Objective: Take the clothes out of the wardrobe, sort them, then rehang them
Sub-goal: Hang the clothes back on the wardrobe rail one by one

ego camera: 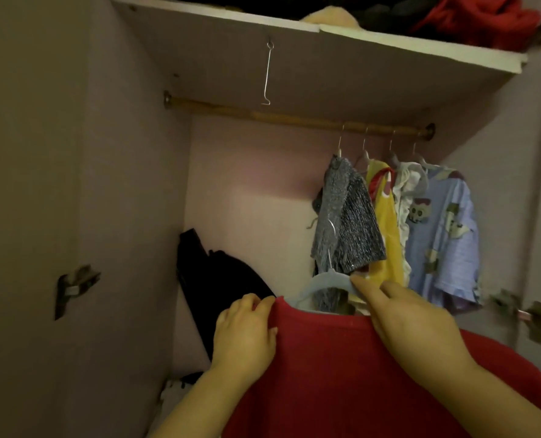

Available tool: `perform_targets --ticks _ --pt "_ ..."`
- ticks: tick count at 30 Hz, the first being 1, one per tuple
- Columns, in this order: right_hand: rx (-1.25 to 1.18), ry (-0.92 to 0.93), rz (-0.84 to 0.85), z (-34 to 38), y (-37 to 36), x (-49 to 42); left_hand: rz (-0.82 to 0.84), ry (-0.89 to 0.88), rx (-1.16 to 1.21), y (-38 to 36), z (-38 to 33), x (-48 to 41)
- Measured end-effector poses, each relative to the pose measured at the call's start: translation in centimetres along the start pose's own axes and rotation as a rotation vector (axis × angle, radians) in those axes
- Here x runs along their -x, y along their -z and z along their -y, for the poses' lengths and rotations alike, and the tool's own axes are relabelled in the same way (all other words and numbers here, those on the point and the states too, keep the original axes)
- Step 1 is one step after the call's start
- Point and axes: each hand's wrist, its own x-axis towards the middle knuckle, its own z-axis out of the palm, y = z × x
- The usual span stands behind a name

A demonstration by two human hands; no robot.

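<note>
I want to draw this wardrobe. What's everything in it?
shelf: 1, white, top
red cloth: 1, red, on shelf
rod: 1, brown, under shelf
wire hook: 1, silver, under shelf
hung clothes: 4, grey, yellow, white, blue, rod's right end
dark cloth: 1, black, low left
hinges: 2, metal, sides
red top: 1, red, front, on hanger
hanger: 1, pale blue, in top's neck
left hand: 1, pinches top's shoulder
right hand: 1, touches hanger

Home bedroom wardrobe (130,184), hanging rail (294,117), children's clothes (439,229), cluttered top shelf (389,42)
</note>
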Motion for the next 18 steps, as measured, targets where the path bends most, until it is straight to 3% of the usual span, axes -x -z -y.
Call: perform_targets --ticks 10,18 --pt "0.171 -0.068 -0.019 0.3 -4.7 -19.8 -0.053 -0.045 0.032 -5.4 6.5 -17.4" --pt "0.218 -0.263 -0.13 -3.0 -7.3 -33.8 -0.141 -0.106 0.134 -7.7 10.1 -29.1"
